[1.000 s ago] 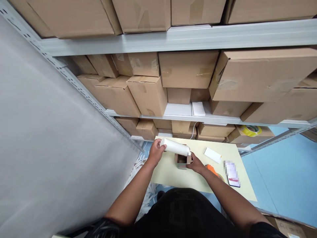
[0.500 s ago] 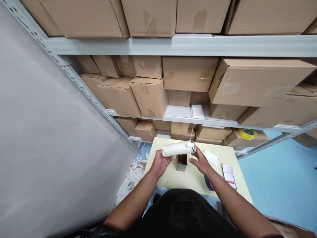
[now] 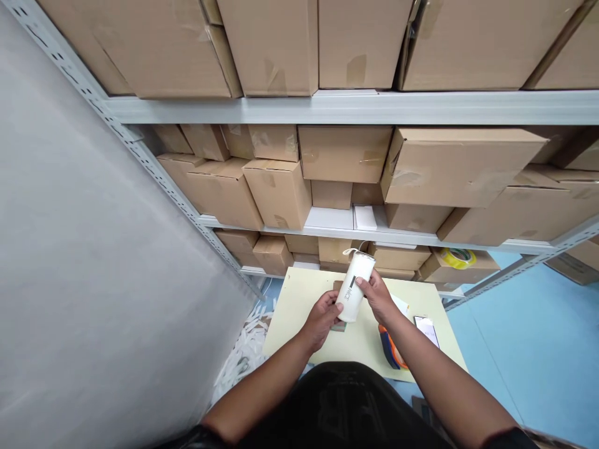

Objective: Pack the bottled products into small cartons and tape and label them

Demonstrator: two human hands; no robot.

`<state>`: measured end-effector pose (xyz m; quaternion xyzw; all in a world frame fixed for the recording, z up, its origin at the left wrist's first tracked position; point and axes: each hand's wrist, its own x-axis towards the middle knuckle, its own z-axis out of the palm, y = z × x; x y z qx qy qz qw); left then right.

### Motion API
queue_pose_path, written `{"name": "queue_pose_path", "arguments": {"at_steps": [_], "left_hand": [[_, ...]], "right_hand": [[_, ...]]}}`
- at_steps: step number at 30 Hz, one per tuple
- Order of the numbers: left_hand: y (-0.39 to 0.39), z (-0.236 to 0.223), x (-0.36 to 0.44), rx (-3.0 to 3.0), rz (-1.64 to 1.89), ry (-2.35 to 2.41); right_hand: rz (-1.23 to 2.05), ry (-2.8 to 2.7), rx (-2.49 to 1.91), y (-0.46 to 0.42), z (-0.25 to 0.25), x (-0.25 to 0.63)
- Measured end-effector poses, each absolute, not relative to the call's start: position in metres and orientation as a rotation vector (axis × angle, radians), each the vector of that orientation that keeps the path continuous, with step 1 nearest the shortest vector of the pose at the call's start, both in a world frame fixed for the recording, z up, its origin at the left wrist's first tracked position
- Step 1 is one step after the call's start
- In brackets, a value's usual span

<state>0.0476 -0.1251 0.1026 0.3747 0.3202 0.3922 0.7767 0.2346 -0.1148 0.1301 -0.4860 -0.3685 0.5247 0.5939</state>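
A white cylindrical bottle (image 3: 354,284) with dark print and a small loop at its top stands nearly upright above the pale yellow table (image 3: 299,305). My left hand (image 3: 322,317) grips its lower end from the left. My right hand (image 3: 377,295) wraps its middle from the right. A small open cardboard box (image 3: 337,325) sits on the table just below, mostly hidden behind my left hand and the bottle.
An orange and blue tape dispenser (image 3: 389,350), a phone (image 3: 426,329) and a white card (image 3: 401,305) lie on the table's right side. Metal shelves (image 3: 327,107) packed with cardboard boxes rise behind. A yellow tape roll (image 3: 457,257) rests on a low box. White paper scraps (image 3: 243,357) litter the blue floor left.
The bottle has turned from lying level to nearly upright. My right hand, open beside its cap before, now grips it. Both hands have shifted slightly right and nearer.
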Motion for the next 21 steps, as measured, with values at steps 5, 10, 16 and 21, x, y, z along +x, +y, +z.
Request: {"name": "queue_pose_path", "arguments": {"at_steps": [5,10,16,21], "left_hand": [[-0.137,0.102,0.064,0.726,0.844,0.651],[-0.146,0.108,0.077,0.651,0.761,0.648],[-0.165,0.117,0.09,0.768,0.983,0.689],[-0.174,0.119,0.096,0.675,0.919,0.645]], "right_hand": [[1.398,-0.803,-1.013,-0.123,0.137,0.247],[1.439,-0.825,-0.947,-0.127,0.139,0.258],[1.358,-0.883,-0.978,-0.135,0.141,0.262],[1.512,-0.964,-0.922,-0.142,0.134,0.275]]}}
